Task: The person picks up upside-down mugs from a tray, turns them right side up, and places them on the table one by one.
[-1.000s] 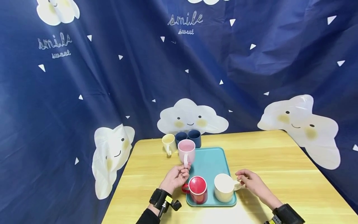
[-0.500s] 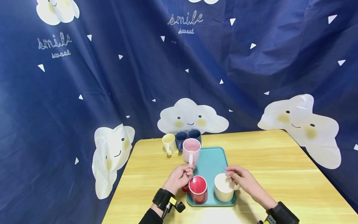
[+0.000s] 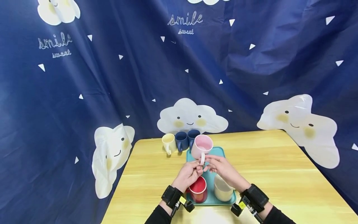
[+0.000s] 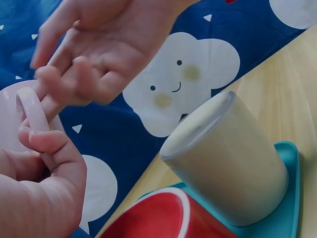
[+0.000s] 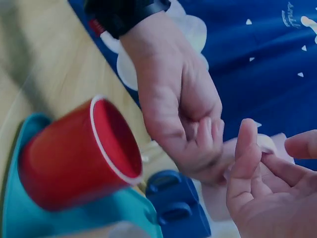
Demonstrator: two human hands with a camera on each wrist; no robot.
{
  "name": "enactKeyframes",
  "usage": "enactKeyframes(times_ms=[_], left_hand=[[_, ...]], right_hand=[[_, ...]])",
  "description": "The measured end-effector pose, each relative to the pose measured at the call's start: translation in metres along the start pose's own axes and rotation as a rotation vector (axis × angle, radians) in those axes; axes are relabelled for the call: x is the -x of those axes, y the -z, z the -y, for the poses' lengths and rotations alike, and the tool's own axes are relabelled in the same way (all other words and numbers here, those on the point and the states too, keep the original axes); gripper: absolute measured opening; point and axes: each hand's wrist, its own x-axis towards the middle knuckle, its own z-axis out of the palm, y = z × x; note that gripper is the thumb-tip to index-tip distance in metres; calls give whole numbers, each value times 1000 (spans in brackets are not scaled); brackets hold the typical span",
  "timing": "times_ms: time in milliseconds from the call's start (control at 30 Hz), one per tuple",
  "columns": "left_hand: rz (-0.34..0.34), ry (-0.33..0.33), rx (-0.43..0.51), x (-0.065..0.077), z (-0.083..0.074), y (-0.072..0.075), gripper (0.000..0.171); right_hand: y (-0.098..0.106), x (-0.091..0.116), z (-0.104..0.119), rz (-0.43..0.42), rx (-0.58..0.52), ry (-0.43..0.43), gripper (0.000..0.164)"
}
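My left hand (image 3: 189, 175) pinches the handle of a pink mug (image 3: 197, 151), which is held up over the far part of a teal tray (image 3: 219, 152). In the left wrist view, the thumb and curled fingers grip that handle's lower end. My right hand (image 3: 222, 169) reaches in from the other side, its fingertips right at the same handle. The right wrist view shows its fingers mostly extended and the thumb apart. On the tray's near half stand a red mug (image 3: 198, 193) and a cream mug (image 3: 222, 190), the latter partly hidden by my right forearm.
Behind the tray's left corner stand a pale yellow mug (image 3: 169, 142) and two dark blue mugs (image 3: 181, 141). All rest on a wooden table (image 3: 279, 161). A blue curtain (image 3: 179, 81) with cloud faces hangs behind the table's far edge.
The left hand has carried the pink mug rightward over the tray. My right hand has left the cream mug's handle, passed over that mug and come to the pink mug's handle.
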Motion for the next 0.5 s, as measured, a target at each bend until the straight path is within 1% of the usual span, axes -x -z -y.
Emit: enactKeyframes(times_ms=[67, 133, 233, 367, 433, 500], left_hand=[[-16, -7, -15, -1, 2, -2, 23], [-34, -15, -22, -1, 2, -3, 23], [-39, -9, -19, -1, 0, -4, 23], [-17, -20, -29, -1, 2, -4, 25], [-17, -37, -72, -2, 5, -4, 24], [-25, -64, -153, -2, 7, -4, 23]], right_hand=[[-3, -4, 0, 19, -52, -6, 48], [-6, -7, -1, 27, -80, -2, 49], [-9, -10, -1, -2, -95, 1, 48], [-12, -11, -3, -56, -117, -7, 44], [-13, -11, -5, -84, -128, -6, 41], [-14, -11, -6, -109, -129, 1, 39]])
